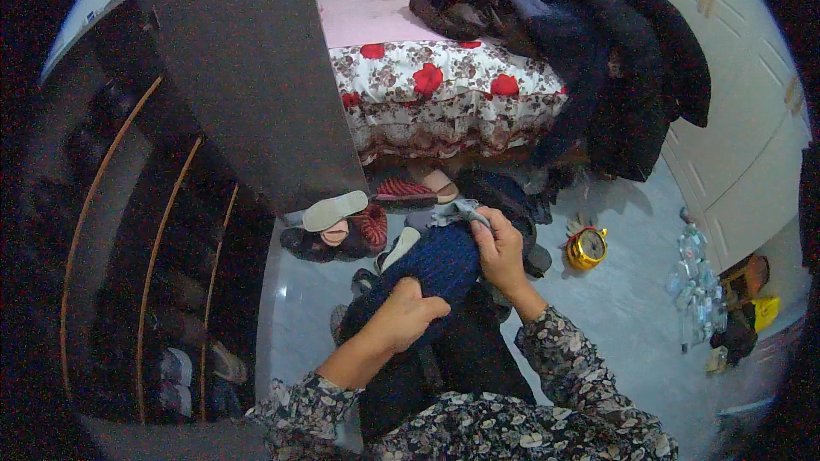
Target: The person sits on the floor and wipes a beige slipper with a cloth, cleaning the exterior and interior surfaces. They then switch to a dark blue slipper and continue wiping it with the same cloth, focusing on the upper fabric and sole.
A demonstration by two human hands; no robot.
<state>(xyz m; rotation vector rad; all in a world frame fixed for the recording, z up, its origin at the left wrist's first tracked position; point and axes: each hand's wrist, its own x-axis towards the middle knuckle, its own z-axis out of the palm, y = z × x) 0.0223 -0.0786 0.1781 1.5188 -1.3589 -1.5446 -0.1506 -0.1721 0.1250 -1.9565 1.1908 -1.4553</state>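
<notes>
Left hand (400, 317) at 7 o'clock on the dark blue knit item (440, 266), fingers hidden, closure can't tell. Gray cloth (457, 211) at item's 12, pinched by right hand (501, 254) at 2. Looks like working cloth over far end; next move wants left steady, right pinch firm.

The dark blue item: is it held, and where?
The left hand holds the dark blue item at its near side, fingers mostly hidden; the right hand pinches a grey cloth by its far end.
</notes>
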